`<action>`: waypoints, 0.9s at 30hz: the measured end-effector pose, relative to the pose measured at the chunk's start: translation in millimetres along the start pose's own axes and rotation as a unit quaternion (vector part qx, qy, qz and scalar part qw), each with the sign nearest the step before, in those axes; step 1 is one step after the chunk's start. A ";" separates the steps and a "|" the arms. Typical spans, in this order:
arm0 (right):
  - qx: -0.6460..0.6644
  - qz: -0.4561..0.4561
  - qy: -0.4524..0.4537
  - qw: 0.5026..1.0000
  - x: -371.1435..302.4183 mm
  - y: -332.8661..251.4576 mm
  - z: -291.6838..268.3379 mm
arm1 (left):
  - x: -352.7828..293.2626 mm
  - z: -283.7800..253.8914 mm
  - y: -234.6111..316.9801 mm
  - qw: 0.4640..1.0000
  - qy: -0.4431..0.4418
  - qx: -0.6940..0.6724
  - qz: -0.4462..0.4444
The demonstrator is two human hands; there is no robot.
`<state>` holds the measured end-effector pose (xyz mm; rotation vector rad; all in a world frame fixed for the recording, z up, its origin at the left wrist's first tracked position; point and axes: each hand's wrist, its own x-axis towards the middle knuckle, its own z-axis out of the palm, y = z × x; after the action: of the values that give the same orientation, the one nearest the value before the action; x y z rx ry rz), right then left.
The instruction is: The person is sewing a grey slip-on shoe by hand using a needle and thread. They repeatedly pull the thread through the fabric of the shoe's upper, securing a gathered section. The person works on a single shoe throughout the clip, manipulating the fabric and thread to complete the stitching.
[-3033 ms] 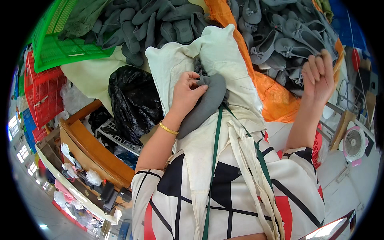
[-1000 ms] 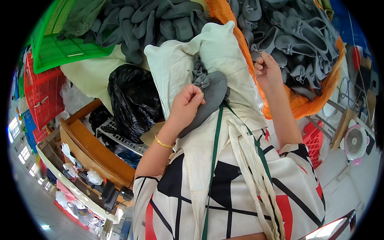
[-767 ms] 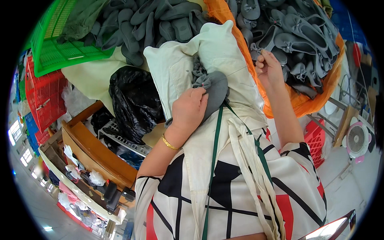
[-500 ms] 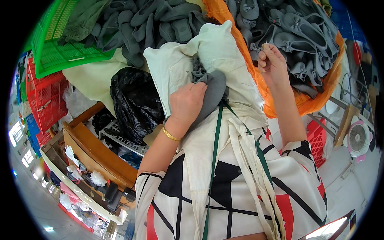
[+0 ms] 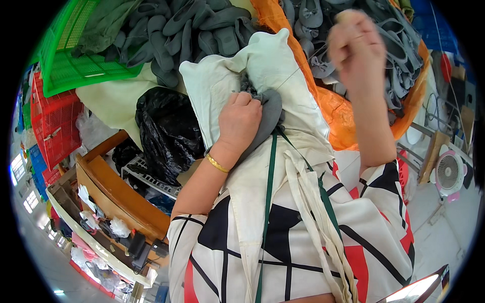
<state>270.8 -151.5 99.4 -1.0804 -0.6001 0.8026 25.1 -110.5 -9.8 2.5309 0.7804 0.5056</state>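
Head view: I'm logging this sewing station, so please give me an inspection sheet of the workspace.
Surface: white cloth spread over the lap, no bare table seen.
Job's things: grey shoe upper on the cloth; a thin thread runs up from it.
Clutter: grey uppers heaped in an orange sack; more beside a green crate; black bag; red crate.
Grips: left hand presses the upper; right hand raised, blurred, closed as if pinching.
Cables: some by the right wall.
Surroundings: wooden bench, small fan.
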 end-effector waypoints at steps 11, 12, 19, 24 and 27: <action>-0.549 -0.169 -0.311 0.757 -20.0 44.2 -7.4 | -8.5 1.3 -14.7 0.973 -0.011 -0.186 -0.136; -0.578 -0.156 -0.346 0.722 -25.9 52.4 -6.8 | -9.8 3.1 -18.2 0.964 -0.016 -0.217 -0.154; -0.622 -0.102 -0.426 0.649 -49.4 88.4 7.2 | -16.5 12.1 -38.1 0.906 -0.042 -0.360 -0.219; -0.599 0.041 -0.316 0.734 -63.8 49.0 14.9 | -22.5 21.5 -53.9 0.859 -0.049 -0.427 -0.277; -0.636 0.236 -0.462 0.572 -79.7 50.7 20.7 | -20.8 18.7 -50.9 0.839 -0.054 -0.454 -0.295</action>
<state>194.7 -192.8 56.3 -2.1802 -2.0686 1.4721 -4.6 -90.7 -55.7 1.3384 0.9286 0.3756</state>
